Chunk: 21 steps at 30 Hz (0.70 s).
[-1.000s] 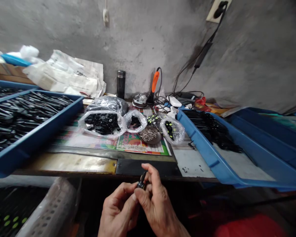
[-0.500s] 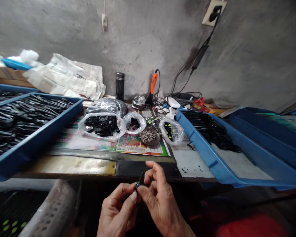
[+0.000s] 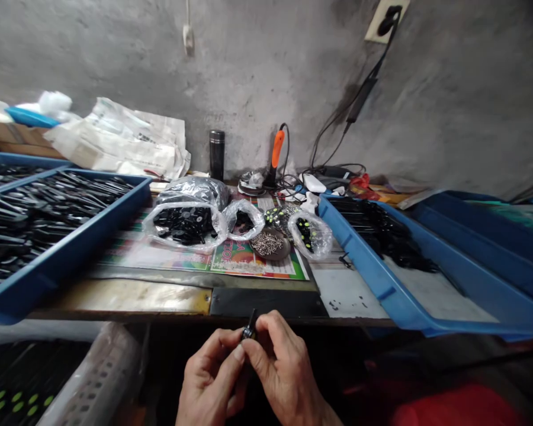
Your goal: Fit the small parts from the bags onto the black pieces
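A small black part [image 3: 249,330] with a thin upright end is held just in front of the table edge. My left hand [image 3: 213,376] pinches it from the left between thumb and forefinger. From the right, the thumb and curled fingers of my right hand [image 3: 288,367] close on the same part. Beyond the hands, a round dish of small metal pieces [image 3: 269,244] sits on a colourful printed sheet [image 3: 235,266]. Around it are a large open bag of black parts [image 3: 184,225], a smaller bag [image 3: 244,220] and a bag of black and yellow-green parts [image 3: 311,236].
Blue trays with black parts stand at the left [image 3: 71,257] and right [image 3: 382,284]. A black flask [image 3: 217,155] and an orange-handled tool [image 3: 277,151] with a cable stand near the wall. Below left is a plastic-lined basket [image 3: 95,378].
The raised fingers of my right hand have curled down and closed round the small black part. My left hand has stayed almost in place.
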Motion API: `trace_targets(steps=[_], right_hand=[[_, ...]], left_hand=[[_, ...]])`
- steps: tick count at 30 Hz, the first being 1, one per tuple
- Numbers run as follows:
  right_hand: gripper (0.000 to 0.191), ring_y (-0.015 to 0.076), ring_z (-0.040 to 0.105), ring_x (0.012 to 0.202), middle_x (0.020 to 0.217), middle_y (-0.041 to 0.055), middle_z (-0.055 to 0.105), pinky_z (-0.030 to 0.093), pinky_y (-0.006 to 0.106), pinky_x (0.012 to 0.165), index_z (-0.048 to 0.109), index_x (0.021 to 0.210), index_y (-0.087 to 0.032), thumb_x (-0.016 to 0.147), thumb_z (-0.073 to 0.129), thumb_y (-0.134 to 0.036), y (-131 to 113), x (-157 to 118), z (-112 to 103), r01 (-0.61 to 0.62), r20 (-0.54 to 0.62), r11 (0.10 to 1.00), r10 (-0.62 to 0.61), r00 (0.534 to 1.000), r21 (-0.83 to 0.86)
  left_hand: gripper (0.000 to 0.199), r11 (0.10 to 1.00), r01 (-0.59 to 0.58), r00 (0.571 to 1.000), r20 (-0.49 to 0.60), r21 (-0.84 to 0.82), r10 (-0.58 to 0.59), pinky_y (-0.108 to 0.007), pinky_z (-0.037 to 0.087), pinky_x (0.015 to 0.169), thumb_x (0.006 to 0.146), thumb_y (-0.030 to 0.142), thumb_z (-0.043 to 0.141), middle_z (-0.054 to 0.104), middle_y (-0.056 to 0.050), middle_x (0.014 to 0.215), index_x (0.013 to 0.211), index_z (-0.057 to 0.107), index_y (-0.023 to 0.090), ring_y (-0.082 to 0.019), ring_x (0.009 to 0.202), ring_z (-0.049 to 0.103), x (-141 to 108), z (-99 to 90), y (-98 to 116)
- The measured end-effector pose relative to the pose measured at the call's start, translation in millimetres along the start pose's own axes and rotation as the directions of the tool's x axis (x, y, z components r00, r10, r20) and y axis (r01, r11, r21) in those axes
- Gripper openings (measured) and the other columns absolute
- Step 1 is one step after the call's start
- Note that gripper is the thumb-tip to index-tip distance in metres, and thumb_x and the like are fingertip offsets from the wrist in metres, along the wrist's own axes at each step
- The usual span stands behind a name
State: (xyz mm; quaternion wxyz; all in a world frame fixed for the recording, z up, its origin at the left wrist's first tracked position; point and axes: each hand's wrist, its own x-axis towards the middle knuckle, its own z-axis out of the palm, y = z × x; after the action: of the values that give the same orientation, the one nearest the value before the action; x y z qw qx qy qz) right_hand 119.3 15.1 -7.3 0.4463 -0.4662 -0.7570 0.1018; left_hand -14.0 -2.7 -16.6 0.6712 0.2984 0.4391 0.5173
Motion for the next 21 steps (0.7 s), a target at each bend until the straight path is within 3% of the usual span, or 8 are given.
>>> trace_targets(steps=[5,9,14,21], right_hand=[[0.037,0.0134,0.054,0.053,0.064,-0.0011,0.051,0.039,0.024,0.052,0.047,0.079,-0.020,0.108,0.033,-0.037,3.1,3.3,7.2,0.109,-0.074,0.975,-0.125,0.989,-0.196],[0.044,0.0116,0.050,0.047,0.059,-0.0034,0.049,0.034,0.024,0.048,0.044,0.072,-0.021,0.108,0.031,-0.043,7.6,5.8,9.3,0.068,-0.029,0.991,-0.072,0.997,-0.116],[0.045,0.0136,0.057,0.057,0.068,-0.0005,0.055,0.039,0.023,0.052,0.050,0.080,-0.020,0.105,0.035,-0.055,7.7,1.8,2.5,0.014,0.013,1.000,-0.014,1.000,-0.027],[0.037,0.0134,0.056,0.056,0.067,-0.0011,0.052,0.039,0.023,0.053,0.048,0.081,-0.020,0.107,0.032,-0.040,5.8,1.5,4.0,0.072,0.013,0.993,-0.071,0.997,-0.097]], left_hand=[[0.038,1.000,-0.029,0.997,-0.069,0.001,0.029,-0.013,0.026,0.038,0.067,0.052,0.084,0.045,0.007,0.052,0.081,0.071,0.019,-0.004,0.041,0.034,-4.1,8.2,-0.5],[0.040,0.999,-0.053,0.995,-0.089,0.000,0.053,-0.013,0.026,0.038,0.066,0.053,0.084,0.044,0.007,0.050,0.081,0.072,0.018,-0.003,0.041,0.033,-3.7,9.8,-3.4],[0.041,0.999,-0.041,0.998,-0.054,-0.027,0.040,-0.013,0.026,0.036,0.066,0.053,0.084,0.044,0.008,0.049,0.083,0.070,0.019,-0.003,0.039,0.034,0.0,4.8,-4.8],[0.036,0.997,-0.061,0.998,-0.020,-0.043,0.060,-0.013,0.028,0.035,0.069,0.048,0.083,0.051,0.006,0.055,0.085,0.070,0.019,-0.003,0.039,0.037,0.6,2.9,-5.7]])
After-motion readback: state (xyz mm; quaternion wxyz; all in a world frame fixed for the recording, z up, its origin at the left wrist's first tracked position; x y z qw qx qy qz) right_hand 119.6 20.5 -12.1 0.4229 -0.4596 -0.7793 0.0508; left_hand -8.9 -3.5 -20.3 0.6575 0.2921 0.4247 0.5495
